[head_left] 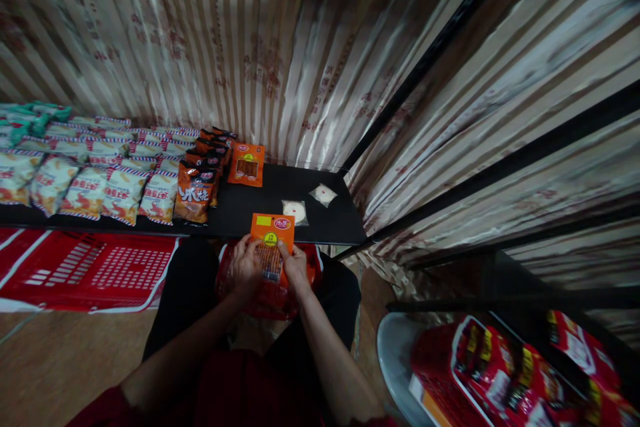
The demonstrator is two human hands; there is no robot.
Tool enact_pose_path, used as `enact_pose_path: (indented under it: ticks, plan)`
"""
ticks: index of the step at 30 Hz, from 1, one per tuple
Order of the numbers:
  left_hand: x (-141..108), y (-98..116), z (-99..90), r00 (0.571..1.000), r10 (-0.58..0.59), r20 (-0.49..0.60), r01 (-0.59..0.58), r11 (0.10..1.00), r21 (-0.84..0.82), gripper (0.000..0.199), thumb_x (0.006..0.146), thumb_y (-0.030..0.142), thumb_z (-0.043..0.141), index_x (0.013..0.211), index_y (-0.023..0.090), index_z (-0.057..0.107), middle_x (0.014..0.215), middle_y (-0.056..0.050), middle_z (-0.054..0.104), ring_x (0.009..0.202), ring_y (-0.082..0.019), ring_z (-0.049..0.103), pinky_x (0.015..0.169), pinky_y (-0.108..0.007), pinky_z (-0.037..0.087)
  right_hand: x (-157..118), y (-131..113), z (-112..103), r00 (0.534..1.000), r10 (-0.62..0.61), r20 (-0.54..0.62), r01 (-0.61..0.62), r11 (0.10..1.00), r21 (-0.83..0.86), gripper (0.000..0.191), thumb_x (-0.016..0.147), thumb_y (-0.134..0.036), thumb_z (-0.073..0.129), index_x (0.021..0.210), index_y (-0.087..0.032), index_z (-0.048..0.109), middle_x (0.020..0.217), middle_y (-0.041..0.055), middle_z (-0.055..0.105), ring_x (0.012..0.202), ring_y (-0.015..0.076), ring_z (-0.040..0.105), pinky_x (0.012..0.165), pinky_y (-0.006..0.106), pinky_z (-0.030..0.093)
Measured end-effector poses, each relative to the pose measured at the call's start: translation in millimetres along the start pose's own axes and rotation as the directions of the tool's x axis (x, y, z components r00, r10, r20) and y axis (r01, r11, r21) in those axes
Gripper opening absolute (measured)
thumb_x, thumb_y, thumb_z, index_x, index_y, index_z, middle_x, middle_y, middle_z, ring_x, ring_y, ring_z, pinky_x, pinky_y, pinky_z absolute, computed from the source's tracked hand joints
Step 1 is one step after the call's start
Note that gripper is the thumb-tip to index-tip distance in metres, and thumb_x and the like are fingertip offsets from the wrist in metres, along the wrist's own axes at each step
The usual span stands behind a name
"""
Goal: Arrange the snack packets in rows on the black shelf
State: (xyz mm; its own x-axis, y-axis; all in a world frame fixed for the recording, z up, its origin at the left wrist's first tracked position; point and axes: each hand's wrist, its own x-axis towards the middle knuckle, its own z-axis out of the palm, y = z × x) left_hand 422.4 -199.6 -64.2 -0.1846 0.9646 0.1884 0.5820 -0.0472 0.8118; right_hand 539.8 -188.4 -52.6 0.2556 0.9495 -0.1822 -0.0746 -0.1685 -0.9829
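An orange snack packet (273, 230) with a yellow label and a clear window is held upright between both hands, just in front of the black shelf (240, 213). My left hand (246, 265) grips its left edge. My right hand (294, 265) pinches the right edge, thumb on the front. Beneath the hands, a red basket (318, 267) between the knees holds orange packaging. A similar orange packet (247, 165) rests at the back of the shelf, beside a row of dark-orange bags (193, 193). Two small clear-wrapped white items (295, 212) lie on the shelf's right part.
Rows of white snack bags (120, 193) fill the shelf's left, with green bags (50, 110) beyond. A red basket (130, 270) sits below left. Black frame bars (430, 57) cross the right, before a striped curtain (280, 47). Red packets (493, 360) sit in a basket at lower right.
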Motion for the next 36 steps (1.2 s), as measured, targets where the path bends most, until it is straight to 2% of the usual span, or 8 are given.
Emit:
enact_pose_path:
  ticks: [3, 7, 11, 15, 22, 27, 31, 36]
  plan:
    - [-1.6, 2.2, 0.9, 1.000, 0.018, 0.021, -0.019, 1.000, 0.003, 0.034, 0.081, 0.020, 0.038, 0.105, 0.019, 0.062, 0.122, -0.010, 0.055, 0.118, -0.026, 0.047, 0.105, -0.043, 0.033, -0.6, -3.5, 2.7, 0.999, 0.043, -0.026, -0.040, 0.994, 0.101, 0.032, 0.063, -0.050, 0.068, 0.075, -0.020, 0.066, 0.073, 0.0023, 0.070, 0.061, 0.0170, 0.061, 0.057, 0.027, 0.047]
    - [-4.6, 4.4, 3.3, 0.998, 0.043, 0.038, -0.042, 0.999, -0.016, 0.036, 0.085, 0.026, 0.038, 0.111, 0.014, 0.059, 0.127, -0.014, 0.053, 0.123, -0.027, 0.043, 0.107, -0.045, 0.030, -0.6, -4.7, 6.7, 0.999, 0.038, -0.039, -0.033, 0.993, 0.114, 0.036, 0.063, -0.049, 0.069, 0.079, -0.017, 0.066, 0.076, 0.0034, 0.070, 0.067, 0.0176, 0.062, 0.065, 0.028, 0.048]
    - [-9.8, 7.7, 5.1, 0.996, 0.009, 0.089, -0.003, 0.997, -0.071, 0.040, 0.086, 0.031, 0.039, 0.118, 0.015, 0.056, 0.134, -0.013, 0.049, 0.127, -0.026, 0.041, 0.109, -0.046, 0.027, -3.3, -7.0, 11.9, 0.999, 0.026, -0.020, -0.024, 0.994, 0.105, 0.040, 0.064, -0.051, 0.067, 0.083, -0.016, 0.066, 0.077, 0.0032, 0.070, 0.068, 0.0172, 0.062, 0.065, 0.027, 0.048]
    - [-13.9, 12.0, 4.0, 0.988, -0.027, 0.149, 0.050, 0.986, -0.158, 0.045, 0.087, 0.033, 0.037, 0.124, 0.013, 0.052, 0.137, -0.014, 0.047, 0.130, -0.022, 0.039, 0.111, -0.041, 0.026, -9.2, -13.1, 18.5, 1.000, 0.003, 0.010, -0.004, 0.996, 0.091, 0.034, 0.068, -0.050, 0.064, 0.079, -0.018, 0.065, 0.075, 0.0019, 0.068, 0.067, 0.0156, 0.060, 0.063, 0.025, 0.046]
    - [-14.1, 22.8, -12.8, 0.984, -0.019, 0.176, 0.073, 0.950, -0.305, 0.048, 0.088, 0.035, 0.034, 0.130, 0.014, 0.045, 0.139, -0.012, 0.046, 0.131, -0.020, 0.039, 0.112, -0.041, 0.025, -22.3, -31.5, 33.5, 0.999, 0.002, 0.034, -0.003, 1.000, 0.019, 0.033, 0.074, -0.052, 0.058, 0.080, -0.020, 0.062, 0.078, 0.0006, 0.065, 0.074, 0.0149, 0.058, 0.071, 0.025, 0.045]
    - [-16.1, 27.7, -23.2, 0.973, -0.087, 0.213, 0.162, 0.916, -0.367, 0.050, 0.089, 0.036, 0.032, 0.132, 0.011, 0.042, 0.139, -0.015, 0.044, 0.130, -0.021, 0.040, 0.111, -0.039, 0.028, -32.2, -43.4, 43.5, 1.000, 0.005, 0.013, -0.004, 1.000, -0.016, 0.033, 0.076, -0.052, 0.054, 0.075, -0.020, 0.060, 0.071, -0.0011, 0.060, 0.069, 0.0138, 0.055, 0.066, 0.024, 0.043]
    - [-17.9, 23.9, -21.9, 0.966, -0.130, 0.223, 0.210, 0.898, -0.386, 0.049, 0.089, 0.036, 0.035, 0.135, 0.018, 0.039, 0.142, -0.008, 0.043, 0.132, -0.017, 0.038, 0.111, -0.035, 0.028, -34.7, -47.0, 46.2, 1.000, -0.017, 0.000, 0.017, 0.998, -0.064, 0.042, 0.080, -0.057, 0.047, 0.079, -0.018, 0.063, 0.079, 0.0023, 0.064, 0.077, 0.0157, 0.057, 0.072, 0.025, 0.044]
    - [-14.0, 19.6, -23.1, 0.941, -0.184, 0.283, 0.293, 0.862, -0.413, 0.053, 0.086, 0.037, 0.044, 0.136, 0.020, 0.037, 0.140, -0.007, 0.046, 0.130, -0.017, 0.041, 0.108, -0.032, 0.033, -33.3, -41.3, 46.8, 0.996, 0.090, 0.012, -0.089, 0.995, -0.033, 0.064, 0.080, -0.069, 0.035, 0.094, -0.015, 0.067, 0.090, 0.0080, 0.067, 0.084, 0.0187, 0.061, 0.077, 0.028, 0.047]
